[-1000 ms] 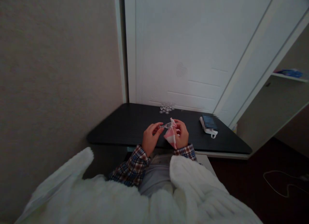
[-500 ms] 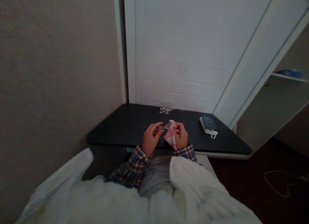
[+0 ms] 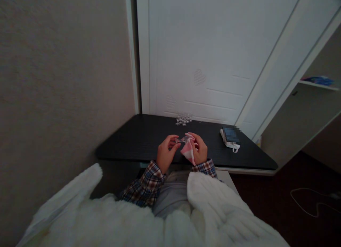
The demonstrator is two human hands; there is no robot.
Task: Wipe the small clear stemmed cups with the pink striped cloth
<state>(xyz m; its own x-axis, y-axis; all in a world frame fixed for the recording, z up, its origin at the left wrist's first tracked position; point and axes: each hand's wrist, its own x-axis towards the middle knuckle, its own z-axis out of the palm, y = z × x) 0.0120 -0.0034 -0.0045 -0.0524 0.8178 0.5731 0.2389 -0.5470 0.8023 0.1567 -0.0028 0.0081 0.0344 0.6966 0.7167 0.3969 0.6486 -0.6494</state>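
Glass (image 3: 181, 140) stretches left to right: our left hand (image 3: 165, 153), nearly closed, pinches one end; our right hand (image 3: 201, 151), curled, grips pink-and-white cloth (image 3: 188, 151) around the other.

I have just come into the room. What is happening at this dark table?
A person's left hand holds one end of a small clear glass, while the right hand holds a pink-and-white cloth at its other end. Both are near the front edge of the dark table. More clear glasses are grouped at the back, near the white panel.
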